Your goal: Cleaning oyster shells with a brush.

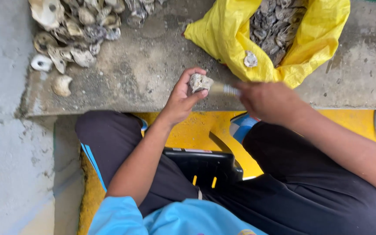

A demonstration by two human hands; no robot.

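Left hand (181, 99), centre of frame, is closed around a rough grey oyster shell (199, 82) just above the concrete ledge (153, 65); right hand (268, 101), blurred, is clamped on a tool (223, 89) whose long axis runs roughly horizontal, its tip pointing left and touching the shell. Upper left of frame: heap of shells (72, 32) on the ledge. Upper right: open yellow sack (227, 35) of shells, just behind the right hand; nothing lies between the hands.

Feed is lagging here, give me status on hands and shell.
Left hand grips oyster shell. Right hand holds brush, bristles on shell. Nothing in the way; yellow sack behind.
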